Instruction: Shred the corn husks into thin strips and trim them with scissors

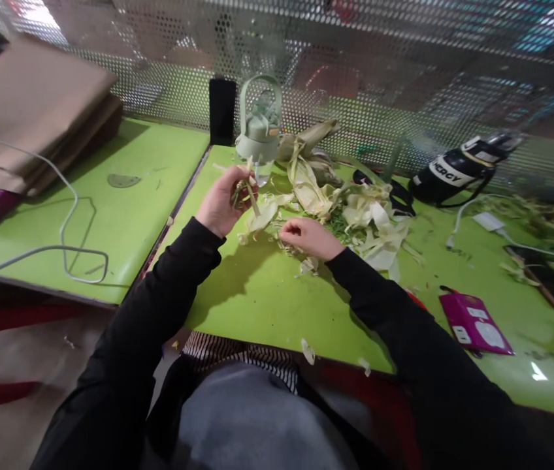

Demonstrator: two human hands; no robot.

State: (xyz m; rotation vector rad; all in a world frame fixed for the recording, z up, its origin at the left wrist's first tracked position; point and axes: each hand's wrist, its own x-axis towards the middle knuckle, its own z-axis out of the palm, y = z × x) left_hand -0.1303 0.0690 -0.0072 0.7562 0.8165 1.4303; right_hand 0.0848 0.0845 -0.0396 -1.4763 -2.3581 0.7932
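**Pale husk strips gripped in the left hand, scraps under the right**

The left hand [223, 203] is closed around a few husk strips [247, 192], raised just above the green table [267, 294]. The right hand [309, 236] rests on the table with its fingers curled in narrow. Its tips touch small husk scraps [309, 264], but whether they pinch one cannot be told. A pile of corn husks [360, 212] lies just behind. A green-lidded water bottle [259, 130] stands beyond, its contents unclear. A black bottle [453, 173] on its side reads "ERGY".
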